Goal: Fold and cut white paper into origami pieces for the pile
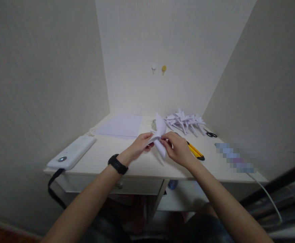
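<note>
My left hand (140,145) and my right hand (178,148) meet over the middle of a pale desk (142,163). Both pinch a folded piece of white paper (159,129), which stands up between them with one pointed end raised and another pointing down toward the desk. A black watch sits on my left wrist. A yellow utility knife (196,152) lies just right of my right hand.
A stack of flat white sheets (120,125) lies at the back left. A heap of folded paper pieces (185,121) sits at the back right, black scissors (211,134) beside it. A white device (71,152) with a black strap rests at the left edge. Walls enclose three sides.
</note>
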`<action>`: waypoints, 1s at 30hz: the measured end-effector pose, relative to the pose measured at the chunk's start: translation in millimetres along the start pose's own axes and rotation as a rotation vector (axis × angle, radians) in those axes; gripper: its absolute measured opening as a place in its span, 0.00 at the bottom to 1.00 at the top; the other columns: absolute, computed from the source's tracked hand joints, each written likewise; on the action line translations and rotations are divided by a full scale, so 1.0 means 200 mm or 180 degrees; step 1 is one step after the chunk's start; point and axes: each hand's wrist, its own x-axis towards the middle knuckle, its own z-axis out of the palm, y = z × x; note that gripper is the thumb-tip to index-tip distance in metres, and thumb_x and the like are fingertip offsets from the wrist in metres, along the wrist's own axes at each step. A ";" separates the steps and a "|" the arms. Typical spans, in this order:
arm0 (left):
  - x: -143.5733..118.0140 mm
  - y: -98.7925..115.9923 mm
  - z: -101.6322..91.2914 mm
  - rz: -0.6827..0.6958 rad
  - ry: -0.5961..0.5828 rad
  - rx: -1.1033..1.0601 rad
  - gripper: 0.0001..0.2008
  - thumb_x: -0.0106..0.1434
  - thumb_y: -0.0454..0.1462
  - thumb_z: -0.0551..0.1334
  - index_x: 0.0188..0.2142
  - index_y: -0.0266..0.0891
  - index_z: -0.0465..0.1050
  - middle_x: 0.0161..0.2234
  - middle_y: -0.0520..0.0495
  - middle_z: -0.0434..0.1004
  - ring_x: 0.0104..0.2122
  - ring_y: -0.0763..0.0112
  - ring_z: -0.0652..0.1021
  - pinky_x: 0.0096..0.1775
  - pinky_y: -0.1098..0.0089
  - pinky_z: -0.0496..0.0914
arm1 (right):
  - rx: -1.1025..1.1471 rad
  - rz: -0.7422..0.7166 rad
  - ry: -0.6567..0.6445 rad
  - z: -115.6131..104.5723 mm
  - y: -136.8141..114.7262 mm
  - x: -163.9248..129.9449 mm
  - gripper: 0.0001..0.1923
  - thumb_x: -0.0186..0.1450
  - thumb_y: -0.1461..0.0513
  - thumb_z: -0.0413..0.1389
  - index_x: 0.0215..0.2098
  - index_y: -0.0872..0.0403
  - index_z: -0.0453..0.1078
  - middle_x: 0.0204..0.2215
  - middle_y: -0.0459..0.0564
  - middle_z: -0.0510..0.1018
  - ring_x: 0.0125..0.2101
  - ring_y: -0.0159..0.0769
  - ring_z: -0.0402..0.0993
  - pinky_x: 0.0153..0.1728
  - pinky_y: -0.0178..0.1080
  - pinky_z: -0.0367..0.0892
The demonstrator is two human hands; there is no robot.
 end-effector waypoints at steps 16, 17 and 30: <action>0.00 -0.01 -0.01 0.0197 -0.0102 -0.0043 0.19 0.51 0.46 0.72 0.29 0.35 0.68 0.24 0.54 0.65 0.20 0.83 0.61 0.22 0.76 0.48 | 0.1100 0.1136 0.0152 0.06 0.03 0.00 0.06 0.65 0.61 0.56 0.35 0.54 0.73 0.27 0.47 0.78 0.23 0.31 0.69 0.23 0.34 0.62; 0.00 -0.01 -0.01 0.0200 -0.0071 -0.0010 0.18 0.52 0.46 0.71 0.29 0.35 0.68 0.24 0.54 0.65 0.20 0.83 0.61 0.21 0.76 0.48 | 0.1157 0.1177 0.0122 0.06 0.04 0.00 0.06 0.65 0.61 0.55 0.35 0.54 0.73 0.27 0.47 0.78 0.23 0.31 0.69 0.23 0.34 0.62; 0.02 -0.04 -0.01 0.0214 -0.0014 0.0190 0.15 0.55 0.44 0.68 0.32 0.38 0.66 0.20 0.59 0.59 0.18 0.82 0.59 0.20 0.77 0.51 | 0.1290 0.1695 0.0098 0.10 -0.01 0.01 0.09 0.61 0.57 0.56 0.31 0.54 0.75 0.25 0.49 0.78 0.25 0.34 0.69 0.29 0.37 0.62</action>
